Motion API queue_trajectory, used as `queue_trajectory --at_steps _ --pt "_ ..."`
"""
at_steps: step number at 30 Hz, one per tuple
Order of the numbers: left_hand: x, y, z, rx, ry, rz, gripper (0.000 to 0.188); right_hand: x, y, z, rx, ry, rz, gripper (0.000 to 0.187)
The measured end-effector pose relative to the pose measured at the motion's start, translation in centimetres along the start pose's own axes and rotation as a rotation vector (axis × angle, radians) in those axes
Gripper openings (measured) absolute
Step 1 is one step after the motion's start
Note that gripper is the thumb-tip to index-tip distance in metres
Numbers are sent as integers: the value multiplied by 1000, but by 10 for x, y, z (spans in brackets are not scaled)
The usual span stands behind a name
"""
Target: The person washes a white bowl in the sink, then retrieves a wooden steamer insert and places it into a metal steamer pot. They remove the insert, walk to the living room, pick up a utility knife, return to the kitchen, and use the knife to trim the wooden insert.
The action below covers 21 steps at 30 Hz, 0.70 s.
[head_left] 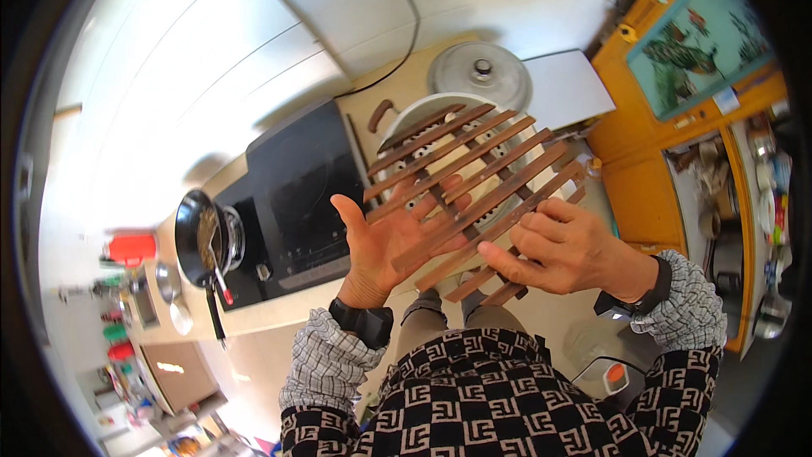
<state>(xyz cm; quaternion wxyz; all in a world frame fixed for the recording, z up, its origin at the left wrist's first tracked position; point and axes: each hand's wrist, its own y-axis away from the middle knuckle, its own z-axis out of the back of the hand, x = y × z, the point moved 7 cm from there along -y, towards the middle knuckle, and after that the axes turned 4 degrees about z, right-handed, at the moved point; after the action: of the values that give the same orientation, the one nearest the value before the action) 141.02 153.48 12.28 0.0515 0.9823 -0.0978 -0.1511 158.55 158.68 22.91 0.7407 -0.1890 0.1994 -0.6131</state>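
A round brown wooden slatted rack [499, 195] is tilted in front of me. My right hand [554, 245] is closed on its near right edge, thumb pressed along the slats. Palm up, my left hand [393, 233] lies under the left side of the rack. Its thumb and fingers are spread, and some fingers show through the gaps between the slats. Behind the rack stands a large pot [425, 107] with a pale rim and a brown side handle [382, 115]. Holes of a perforated surface show between the slats; the rest of the pot's inside is mostly hidden.
A metal lid [452, 76] with a dark knob lies behind the pot, near a white board [571, 85]. On the left is a black cooktop [300, 182], then a dark frying pan [193, 228] with food and a utensil. An orange cabinet [630, 173] stands right.
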Motion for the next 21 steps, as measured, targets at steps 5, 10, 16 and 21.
queue_trajectory --at_steps 5,10,16,21 --pt "-32 63 34 -52 86 -155 92 17 -35 -32 -28 -133 270 40" --pt "-55 166 53 -118 -18 -316 70 52 -90 -58 -13 -164 394 32" --pt "-70 361 62 -437 45 -707 76 138 -188 -108 -22 -90 424 34" --pt "-58 572 83 -482 164 -999 72 260 -270 -166 -89 -708 -95 49"
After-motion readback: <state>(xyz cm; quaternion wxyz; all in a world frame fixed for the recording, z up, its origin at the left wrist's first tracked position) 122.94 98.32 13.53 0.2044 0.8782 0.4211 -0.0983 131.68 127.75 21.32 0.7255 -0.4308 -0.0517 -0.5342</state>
